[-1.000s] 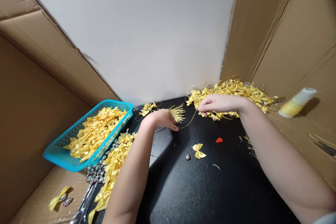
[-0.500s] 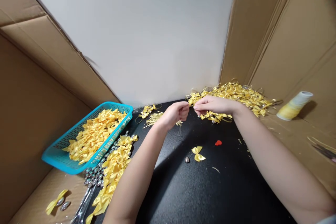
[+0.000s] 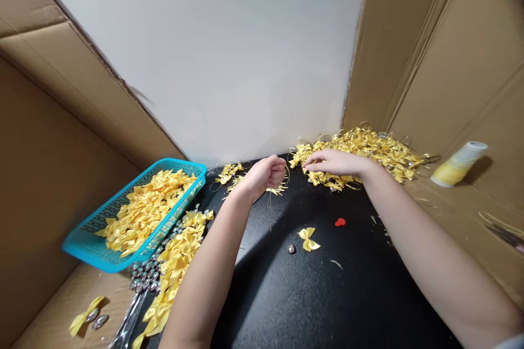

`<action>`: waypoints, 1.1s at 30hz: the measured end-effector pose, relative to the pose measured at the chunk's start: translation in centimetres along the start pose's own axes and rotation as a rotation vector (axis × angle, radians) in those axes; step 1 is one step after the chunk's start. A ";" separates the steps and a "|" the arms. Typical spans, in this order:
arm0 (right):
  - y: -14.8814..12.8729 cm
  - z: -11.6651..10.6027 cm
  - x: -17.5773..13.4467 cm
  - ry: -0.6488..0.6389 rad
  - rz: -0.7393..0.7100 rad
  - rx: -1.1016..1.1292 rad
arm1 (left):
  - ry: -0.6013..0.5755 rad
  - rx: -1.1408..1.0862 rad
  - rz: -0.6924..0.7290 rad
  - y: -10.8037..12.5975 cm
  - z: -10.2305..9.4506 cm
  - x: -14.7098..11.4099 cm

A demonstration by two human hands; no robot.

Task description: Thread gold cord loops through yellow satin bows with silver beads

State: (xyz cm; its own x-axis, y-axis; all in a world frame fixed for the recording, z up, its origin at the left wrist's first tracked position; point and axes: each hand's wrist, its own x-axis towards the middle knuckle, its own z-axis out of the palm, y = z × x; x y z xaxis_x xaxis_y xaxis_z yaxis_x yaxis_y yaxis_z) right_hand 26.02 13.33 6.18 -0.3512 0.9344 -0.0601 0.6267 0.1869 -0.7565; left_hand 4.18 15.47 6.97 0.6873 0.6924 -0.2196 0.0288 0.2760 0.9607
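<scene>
My left hand [image 3: 268, 177] is closed in a fist above a bundle of short gold cords [image 3: 278, 190]. A thin gold cord curves out beside its fingers, and fine ends hang below. My right hand [image 3: 338, 163] is held palm down with fingers loosely stretched, at the near edge of a heap of yellow bows with gold cord loops and silver beads [image 3: 376, 150]. Nothing shows in its fingers. A single yellow bow [image 3: 308, 239] lies on the black tabletop [image 3: 303, 300], with a silver bead [image 3: 291, 249] just left of it.
At left stands a turquoise basket [image 3: 176, 210] of yellow bows, with loose silver beads [image 3: 145, 275] and a row of bows [image 3: 180, 262] alongside. A red piece [image 3: 340, 222] lies right of centre. A yellow-white spool [image 3: 459, 164] and scissors [image 3: 505, 235] are at right; cardboard walls surround the table.
My left hand has moved a little left, away from my right hand, with the gold cord. The fingers of my right hand have loosened and spread slightly.
</scene>
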 end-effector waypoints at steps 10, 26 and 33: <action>-2.0 3.2 0.9 0.043 -0.237 0.154 | -0.006 0.023 0.029 -0.3 -0.3 0.1; -1.7 3.3 1.2 0.234 -0.270 0.059 | 0.169 -0.362 0.053 -0.5 -0.5 1.1; -2.8 2.7 0.1 0.211 -0.201 -0.222 | 0.272 -0.163 0.060 -1.2 -0.6 1.6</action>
State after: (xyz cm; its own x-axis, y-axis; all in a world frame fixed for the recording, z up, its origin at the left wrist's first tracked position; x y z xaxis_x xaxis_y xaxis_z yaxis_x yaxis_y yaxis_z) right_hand 22.36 12.10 6.53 -0.3458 0.9101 0.2284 0.7039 0.4125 -0.5782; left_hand 4.79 16.67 5.40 0.4643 0.8574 -0.2218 -0.1375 0.3172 0.9383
